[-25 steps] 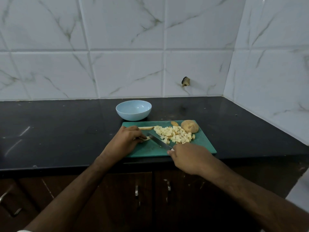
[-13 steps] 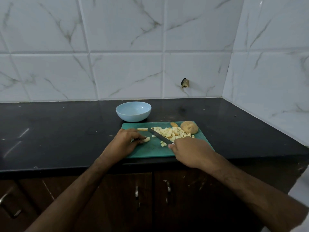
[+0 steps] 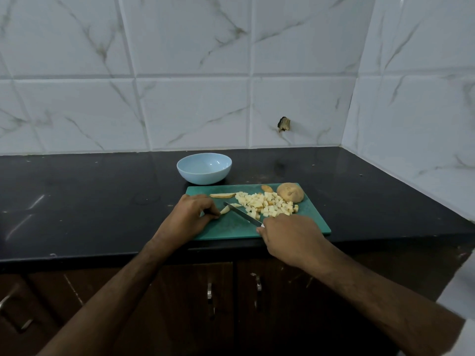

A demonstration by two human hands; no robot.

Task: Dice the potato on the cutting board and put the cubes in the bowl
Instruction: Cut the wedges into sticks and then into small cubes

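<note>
Green cutting board [image 3: 303, 222]: I saw a pile of cubes [image 3: 267, 205] heaped mid-board.
Bowl [image 3: 204, 168]: pale blue, behind the board, nothing in it yet.
Left hand [image 3: 190, 217]: fingertips pinched a potato strip [image 3: 225, 209].
Right hand [image 3: 290, 240]: curled round the knife [image 3: 243, 215], blade across that strip.
Remaining, I judged: a potato half [image 3: 290, 192], a slice [image 3: 222, 195], then all transfer.

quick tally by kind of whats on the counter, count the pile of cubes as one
bowl: 1
cutting board: 1
knife: 1
pile of potato cubes: 1
uncut potato chunk: 1
potato strips and slices: 3 (strip, slice, piece at the left hand)
total: 8
</note>
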